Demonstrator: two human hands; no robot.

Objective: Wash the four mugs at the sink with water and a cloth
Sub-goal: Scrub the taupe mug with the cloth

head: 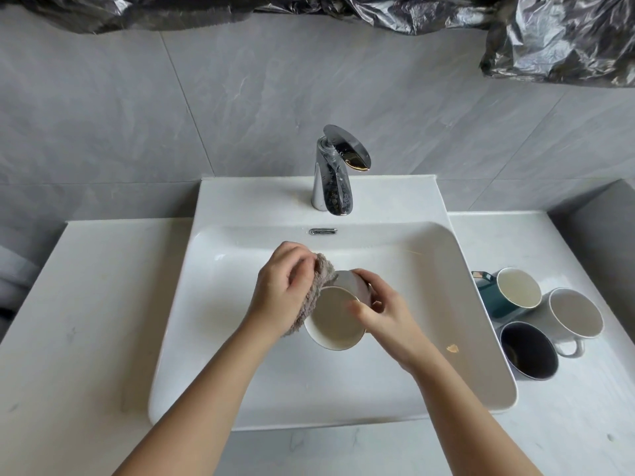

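Over the middle of the white sink (220, 338) I hold a white mug (335, 321) tilted with its mouth toward me. My right hand (381, 310) grips it from the right, thumb over the rim. My left hand (283, 286) grips a grey fluffy cloth (314, 295) and presses it against the mug's left outer side. Three more mugs stand upright on the counter to the right of the sink: a green one (515, 292), a white one (575, 314) and a dark one (529, 350). No water shows at the chrome faucet (335, 176).
White counter (79, 321) runs on both sides of the sink. Grey tiled wall rises behind the faucet. Black plastic sheeting (556, 39) hangs along the top, bulging at the upper right. A small yellowish speck (452, 348) lies in the basin's right part.
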